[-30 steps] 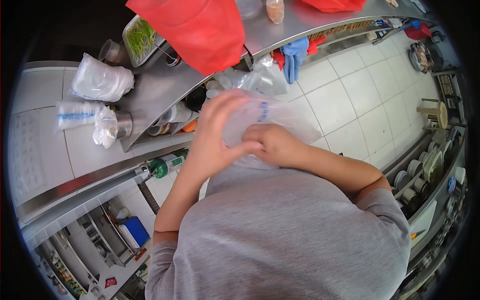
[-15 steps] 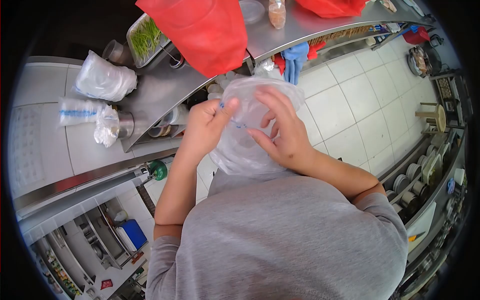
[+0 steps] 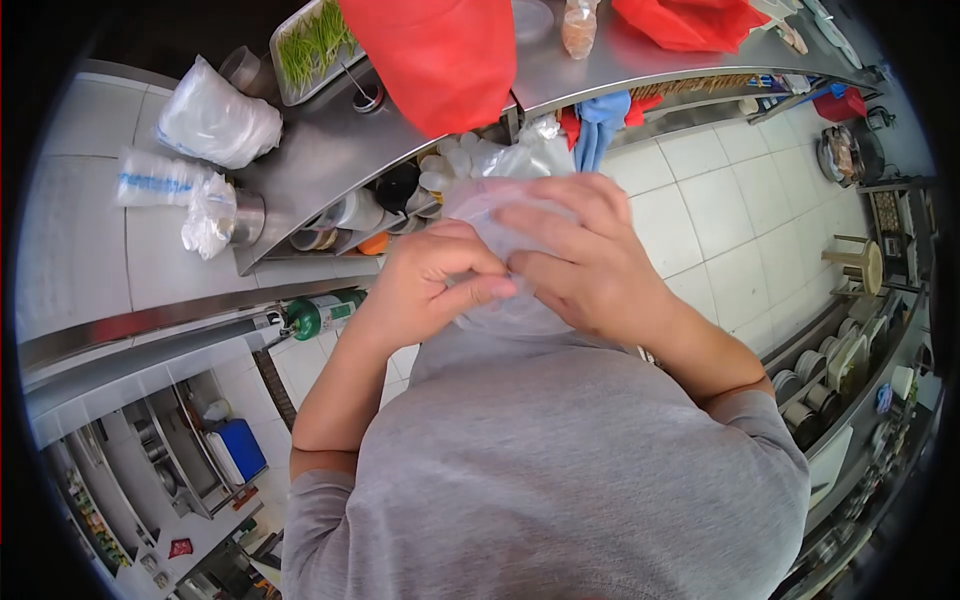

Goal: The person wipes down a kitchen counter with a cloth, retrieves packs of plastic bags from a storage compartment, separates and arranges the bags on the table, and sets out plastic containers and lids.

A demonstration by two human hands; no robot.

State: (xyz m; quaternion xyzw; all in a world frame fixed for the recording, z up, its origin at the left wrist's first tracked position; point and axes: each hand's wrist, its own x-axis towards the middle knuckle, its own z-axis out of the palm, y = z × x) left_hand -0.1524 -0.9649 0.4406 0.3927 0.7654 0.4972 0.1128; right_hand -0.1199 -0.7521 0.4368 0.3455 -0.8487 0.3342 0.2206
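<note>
A clear plastic bag (image 3: 515, 315) hangs between my two hands, in front of the grey shirt. My left hand (image 3: 440, 285) pinches the bag between thumb and forefinger. Close beside it, my right hand (image 3: 595, 255) lies over the bag with its fingers bent and somewhat spread; its thumb is hidden, and whether it grips the plastic is unclear. Beyond the hands, a large red bag (image 3: 440, 60) stands at the edge of the steel counter (image 3: 330, 150).
A tray of cut greens (image 3: 312, 50) and wrapped plastic packs (image 3: 215, 115) are on the left. Blue cloths (image 3: 600, 125) hang from the counter. A green cylinder (image 3: 318, 315) is lower left, a stool (image 3: 858, 262) at right, shelves of dishes (image 3: 825, 370) lower right.
The bag was spread wide half a second ago and now looks more gathered. My hands have come together, the left moving right. The view has shifted slightly.
</note>
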